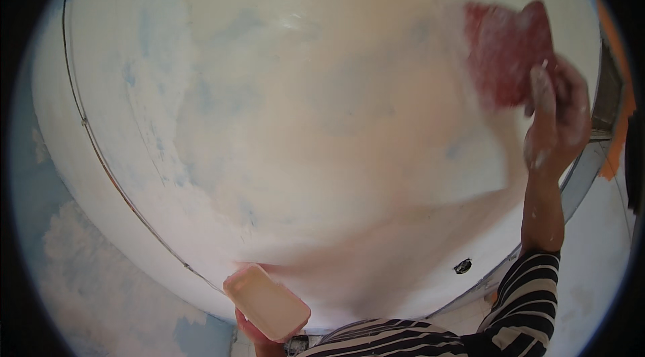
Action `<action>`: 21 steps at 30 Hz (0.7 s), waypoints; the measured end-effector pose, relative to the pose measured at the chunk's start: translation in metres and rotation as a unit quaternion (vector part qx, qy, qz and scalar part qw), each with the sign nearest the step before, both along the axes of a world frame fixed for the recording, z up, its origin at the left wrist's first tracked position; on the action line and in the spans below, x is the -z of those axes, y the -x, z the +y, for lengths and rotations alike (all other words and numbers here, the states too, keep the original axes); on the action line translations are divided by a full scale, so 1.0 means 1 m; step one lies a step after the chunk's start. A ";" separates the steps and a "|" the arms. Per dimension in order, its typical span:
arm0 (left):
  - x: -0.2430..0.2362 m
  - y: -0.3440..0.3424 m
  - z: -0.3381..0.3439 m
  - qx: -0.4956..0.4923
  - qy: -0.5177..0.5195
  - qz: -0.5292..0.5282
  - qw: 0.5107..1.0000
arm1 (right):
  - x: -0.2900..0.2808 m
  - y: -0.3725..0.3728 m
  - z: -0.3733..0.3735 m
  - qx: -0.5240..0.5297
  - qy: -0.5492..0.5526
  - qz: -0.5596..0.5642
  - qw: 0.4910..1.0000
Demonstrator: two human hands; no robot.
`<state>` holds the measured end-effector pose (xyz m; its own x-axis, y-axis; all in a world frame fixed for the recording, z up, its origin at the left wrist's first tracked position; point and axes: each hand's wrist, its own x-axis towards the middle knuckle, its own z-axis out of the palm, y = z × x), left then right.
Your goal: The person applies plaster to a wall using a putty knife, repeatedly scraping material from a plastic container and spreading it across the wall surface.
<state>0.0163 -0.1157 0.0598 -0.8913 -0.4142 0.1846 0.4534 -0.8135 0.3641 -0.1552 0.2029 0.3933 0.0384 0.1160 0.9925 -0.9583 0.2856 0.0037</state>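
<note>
My right hand [563, 112], smeared with white, is closed on a dark red spreader [507, 55] with a flat, roughly square blade. The blade lies against or very close to the wall [349, 95], high on the right; exact contact is hard to tell. Pale, wet-looking filler covers much of the wall, with bluish patches showing through. Low in the view, my left hand [252, 333] grips a shallow pinkish rectangular tray [272, 303] from beneath and its left side. The tray's inside looks cream-coloured. Most of my left hand's fingers are hidden behind it.
A thin cable [124, 199] runs down the wall's left part. Toward the lower right is a small round dark fitting or hole [462, 266]. At the right edge stand a dark frame [608, 85] and an orange strip [617, 135]. A patchy blue-and-white wall [87, 263] adjoins on the left.
</note>
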 end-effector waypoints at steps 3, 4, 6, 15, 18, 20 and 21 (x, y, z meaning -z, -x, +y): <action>0.004 -0.004 -0.007 0.008 0.038 0.020 0.999 | 0.032 -0.011 -0.012 0.109 -0.297 0.054 0.947; 0.000 -0.006 -0.005 -0.007 0.007 0.020 1.000 | 0.044 -0.012 -0.027 0.110 -0.344 0.087 0.928; -0.001 -0.006 -0.004 -0.009 -0.026 0.021 0.999 | 0.052 -0.014 -0.042 0.122 -0.392 0.116 0.904; 0.003 -0.007 -0.004 -0.027 -0.068 -0.016 0.997 | -0.006 -0.001 -0.026 -0.069 -0.040 -0.003 0.997; -0.006 -0.016 -0.002 -0.031 -0.073 -0.020 0.997 | 0.032 -0.014 -0.040 0.015 -0.207 0.006 0.978; -0.006 -0.015 -0.003 -0.028 -0.071 -0.021 0.997 | 0.046 -0.013 -0.050 0.040 -0.340 0.071 0.937; -0.005 -0.014 -0.003 -0.024 -0.068 -0.021 0.997 | 0.053 -0.009 -0.059 -0.013 -0.351 0.042 0.935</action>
